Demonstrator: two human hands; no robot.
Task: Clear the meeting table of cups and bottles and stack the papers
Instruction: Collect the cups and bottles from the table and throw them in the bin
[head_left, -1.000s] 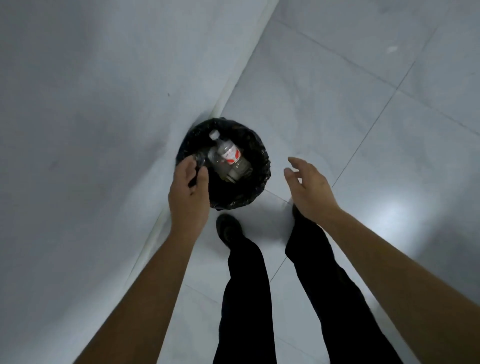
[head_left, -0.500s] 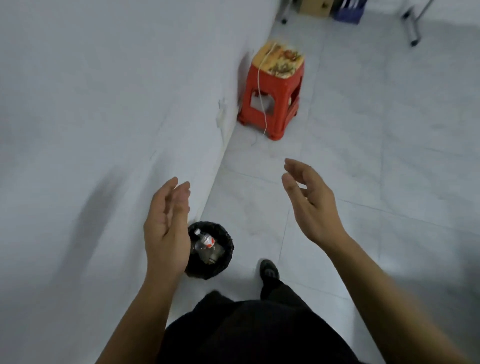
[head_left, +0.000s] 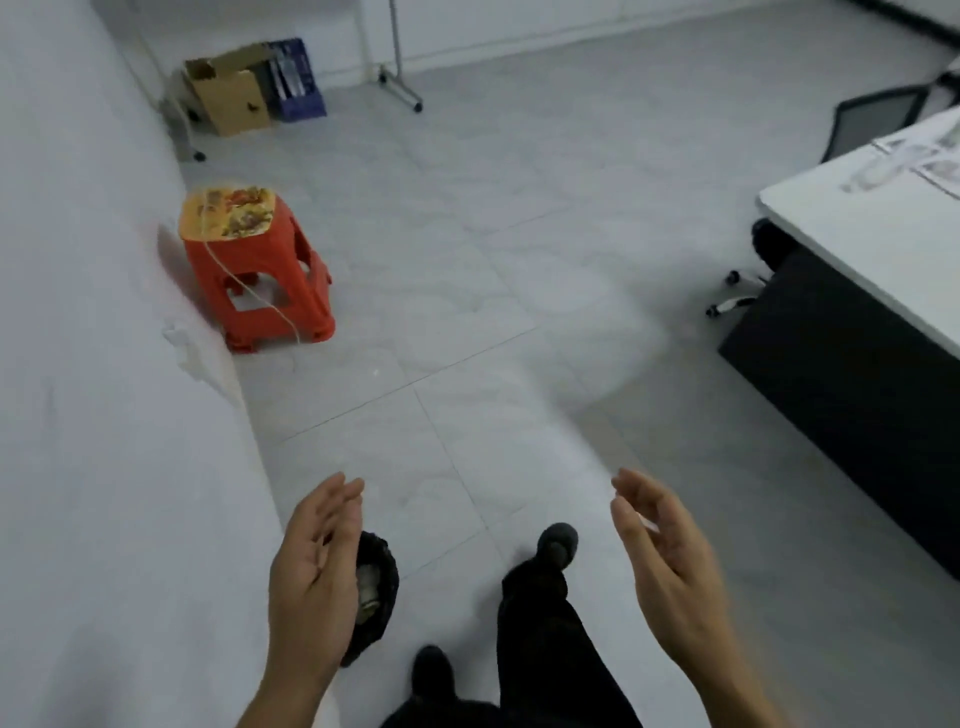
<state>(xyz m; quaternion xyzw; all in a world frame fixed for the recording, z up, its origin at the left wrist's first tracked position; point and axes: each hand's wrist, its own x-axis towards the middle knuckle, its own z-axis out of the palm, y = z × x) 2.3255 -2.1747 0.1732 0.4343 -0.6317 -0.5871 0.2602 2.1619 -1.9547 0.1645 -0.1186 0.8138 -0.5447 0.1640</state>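
My left hand (head_left: 311, 571) is held out empty, fingers apart, palm turned inward. It covers most of a black-lined waste bin (head_left: 382, 582) on the floor by the wall; a bit of a clear bottle (head_left: 370, 587) shows inside it. My right hand (head_left: 665, 551) is also empty with fingers loosely spread, over bare floor. At the far right stands the white meeting table (head_left: 857, 228) with papers (head_left: 935, 156) and something clear and blurred (head_left: 872, 174) on its top.
A white wall runs down the left. A red plastic stool (head_left: 260, 275) stands against it, with a white cord over it. A cardboard box (head_left: 228, 96) and a blue box (head_left: 296, 78) sit at the back. A black office chair (head_left: 872, 122) is behind the table.
My left hand let go of what it held over the bin and both hands drew back. My view swung up and to the right, so the stool and then the table came into sight.
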